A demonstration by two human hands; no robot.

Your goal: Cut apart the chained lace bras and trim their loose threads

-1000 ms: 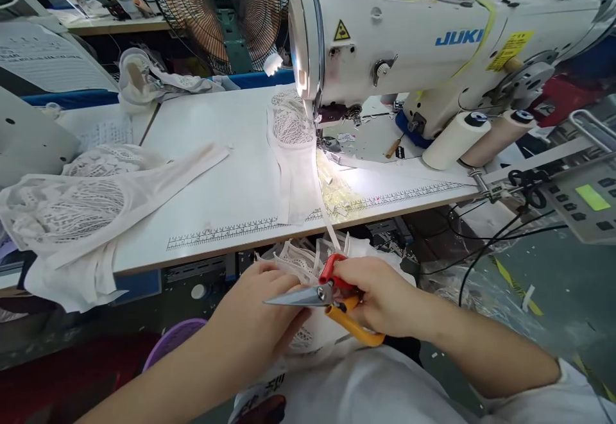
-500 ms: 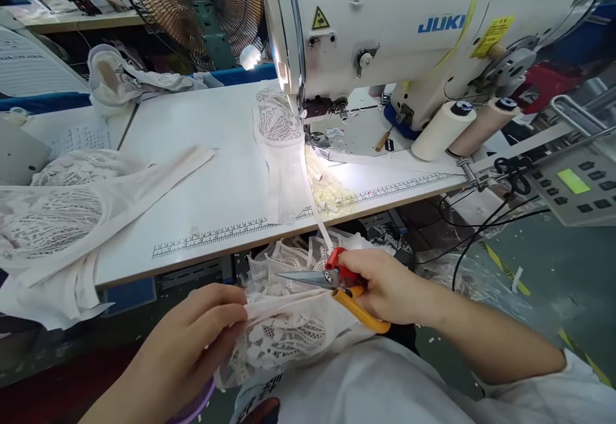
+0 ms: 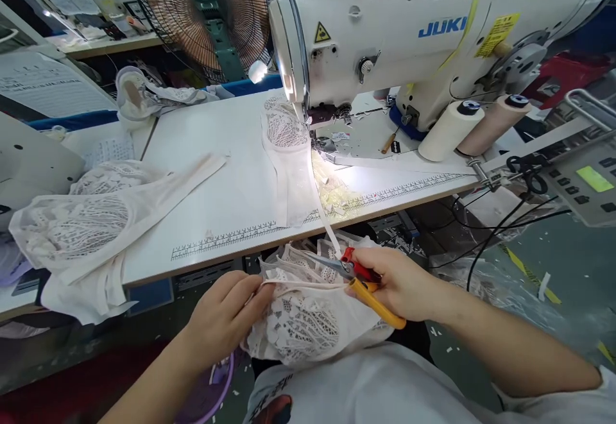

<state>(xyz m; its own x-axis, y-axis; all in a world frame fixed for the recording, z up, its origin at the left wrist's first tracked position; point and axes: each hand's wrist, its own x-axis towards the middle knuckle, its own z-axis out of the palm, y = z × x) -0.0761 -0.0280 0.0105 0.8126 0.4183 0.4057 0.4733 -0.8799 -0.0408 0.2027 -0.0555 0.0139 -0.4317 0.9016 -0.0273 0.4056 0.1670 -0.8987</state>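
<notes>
My left hand [image 3: 235, 305] is closed on the left end of the upper edge of a white lace bra piece [image 3: 305, 324] over my lap. The edge runs as a fairly straight band across to my right hand [image 3: 397, 279]. That hand grips scissors [image 3: 359, 271] with red and orange handles, their blades pointing left above the lace. Its fingertips meet the right end of the band, though the exact grip is hidden. Behind the blades, more lace pieces hang below the table edge. A narrow white strip [image 3: 327, 222] comes down to the scissors from the table.
A JUKI sewing machine [image 3: 385, 45] stands on the white table [image 3: 206, 212], a lace bra piece [image 3: 291, 177] under its needle. More lace pieces [image 3: 86, 225] lie at left. Thread cones [image 3: 447, 132], a fan [image 3: 216, 26] and a control panel [image 3: 584, 186] surround it. A purple bin [image 3: 224, 385] is below.
The view has shifted, so the table and machine appear lower and further right. My left hand has raised the lace edge, which now looks straighter between both hands. The scissors stay in my right hand.
</notes>
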